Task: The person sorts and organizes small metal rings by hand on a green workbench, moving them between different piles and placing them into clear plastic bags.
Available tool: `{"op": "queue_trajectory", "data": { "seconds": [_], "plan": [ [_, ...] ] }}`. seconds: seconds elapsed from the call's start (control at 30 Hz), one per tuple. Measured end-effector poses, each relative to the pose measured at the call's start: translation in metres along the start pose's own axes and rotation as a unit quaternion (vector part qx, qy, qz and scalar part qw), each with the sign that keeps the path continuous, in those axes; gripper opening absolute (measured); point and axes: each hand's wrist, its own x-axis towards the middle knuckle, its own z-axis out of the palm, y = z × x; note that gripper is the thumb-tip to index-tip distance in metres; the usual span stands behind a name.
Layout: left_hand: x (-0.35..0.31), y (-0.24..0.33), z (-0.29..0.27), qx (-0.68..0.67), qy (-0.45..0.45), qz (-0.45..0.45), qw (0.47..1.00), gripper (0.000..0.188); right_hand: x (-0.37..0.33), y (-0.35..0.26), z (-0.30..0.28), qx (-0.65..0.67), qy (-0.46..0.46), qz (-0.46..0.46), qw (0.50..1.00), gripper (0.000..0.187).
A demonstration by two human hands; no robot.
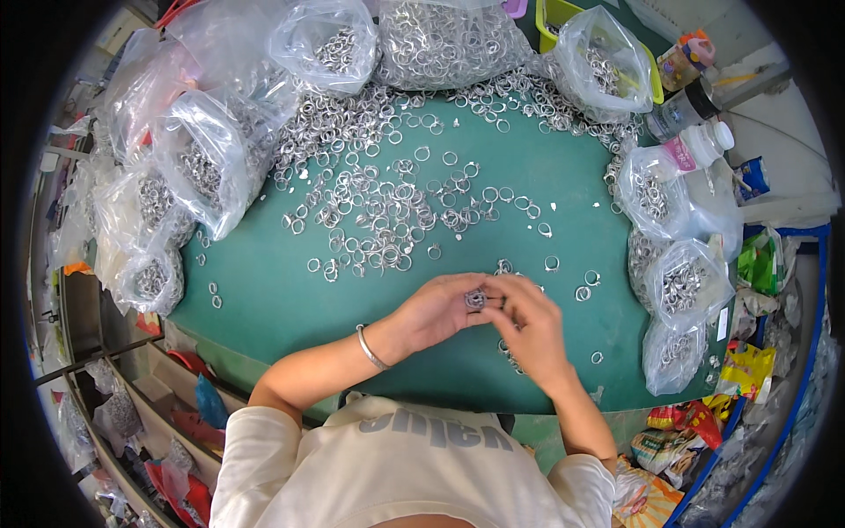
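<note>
My left hand is turned palm up over the near part of the green table, its fingers curled around a small cluster of silver rings. My right hand meets it from the right with bent, slightly blurred fingers; whatever they pinch is hidden. Just beyond my hands lies a loose ring, and a few more rings show partly behind the right hand. Farther off, a wide scatter of silver rings covers the middle of the table.
Open plastic bags of rings line the left side, including one clear bag. A large full bag stands at the back beside a yellow-green bin. More bags and a white-capped bottle edge the right side.
</note>
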Motion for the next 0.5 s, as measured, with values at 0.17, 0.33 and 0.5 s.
{"op": "queue_trajectory", "data": {
  "seconds": [0.17,0.33,0.5],
  "plan": [
    [0.011,0.026,0.008,0.576,0.115,0.259,0.767,0.015,0.064,0.042,-0.023,-0.186,0.114,-0.081,0.973,0.026],
    [0.043,0.065,0.02,0.694,0.158,0.412,0.569,0.013,0.108,0.065,-0.015,-0.348,0.106,-0.175,0.915,0.02],
    [0.025,0.06,0.019,0.513,0.106,0.172,0.835,0.016,0.072,0.053,-0.029,-0.073,0.082,-0.041,0.993,0.015]
  ]
}}
